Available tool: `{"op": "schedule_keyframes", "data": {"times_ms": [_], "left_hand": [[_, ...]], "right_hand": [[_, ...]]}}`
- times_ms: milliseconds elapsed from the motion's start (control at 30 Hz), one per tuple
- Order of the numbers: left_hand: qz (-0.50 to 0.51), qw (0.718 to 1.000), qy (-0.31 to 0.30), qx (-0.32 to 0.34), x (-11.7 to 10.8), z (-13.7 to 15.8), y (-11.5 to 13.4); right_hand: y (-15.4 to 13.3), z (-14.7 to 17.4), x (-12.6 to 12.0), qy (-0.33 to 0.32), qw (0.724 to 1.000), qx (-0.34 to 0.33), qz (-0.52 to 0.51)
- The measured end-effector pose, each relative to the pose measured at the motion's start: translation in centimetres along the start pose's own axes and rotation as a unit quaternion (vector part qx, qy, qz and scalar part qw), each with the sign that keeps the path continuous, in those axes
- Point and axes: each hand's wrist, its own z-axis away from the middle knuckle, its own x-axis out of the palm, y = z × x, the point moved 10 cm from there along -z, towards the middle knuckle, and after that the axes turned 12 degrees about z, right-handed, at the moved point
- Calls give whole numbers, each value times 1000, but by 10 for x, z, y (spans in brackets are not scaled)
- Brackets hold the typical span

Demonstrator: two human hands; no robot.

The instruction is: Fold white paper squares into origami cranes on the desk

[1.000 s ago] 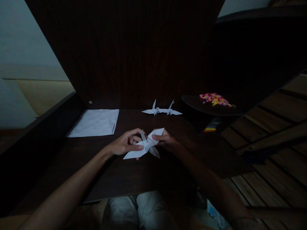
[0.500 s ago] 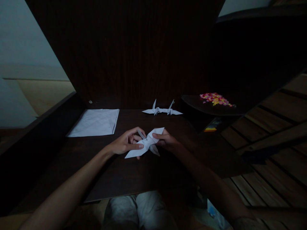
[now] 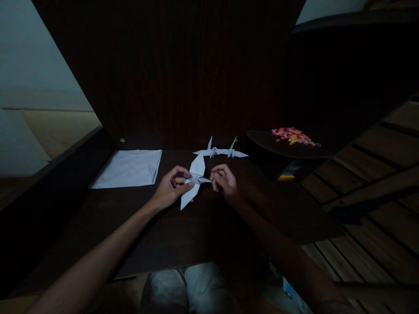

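- A dark wooden desk (image 3: 163, 244) spans the middle of the view.
- White paper sheets (image 3: 127, 168) lie flat at the desk's far left.
- Two folded white paper figures (image 3: 221, 152), points raised, rest side by side along the desk's back edge.
- A dark panel (image 3: 183, 78) rises behind the desk.
- Right of the desk, a rounded shelf (image 3: 262, 139) bears a heap of pink, red and yellow bits (image 3: 294, 135), perhaps paper; the dimness obscures it.
- Wooden slats (image 3: 386, 226) spread farther right of the desk.

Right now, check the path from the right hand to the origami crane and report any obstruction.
Nothing visible stands between the right hand and the white origami crane pinched in the left hand; one pointed end lies at the right hand.
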Motion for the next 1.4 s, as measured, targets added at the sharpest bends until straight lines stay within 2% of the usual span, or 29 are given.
{"op": "schedule_keyframes", "data": {"times_ms": [167,333,467,600,733,833,1100,1233,1400], "left_hand": [[-9,1000,16,7,-2,0,-1],[-10,1000,11,-7,1,1,-3],[-4,1000,3,-13,3,2,-4],[2,1000,-24,-10,4,1,-5],[0,998,-57,-32,8,1,-11],[-9,997,-64,-51,10,2,-15],[-30,996,-61,-61,8,2,-20],[-49,996,-61,-41,5,0,-19],[-54,995,-78,-41,7,-1,-20]], "right_hand": [[-16,10,14,-50,985,-60,153],[-20,13,14,-46,973,-81,213],[-13,9,10,-43,985,-53,158],[9,1,8,-43,994,62,85],[24,4,22,-103,984,136,48],[23,8,30,-128,981,129,65],[19,8,29,-126,983,96,87],[22,7,28,-126,982,118,73],[31,8,29,-116,979,167,4]]}}
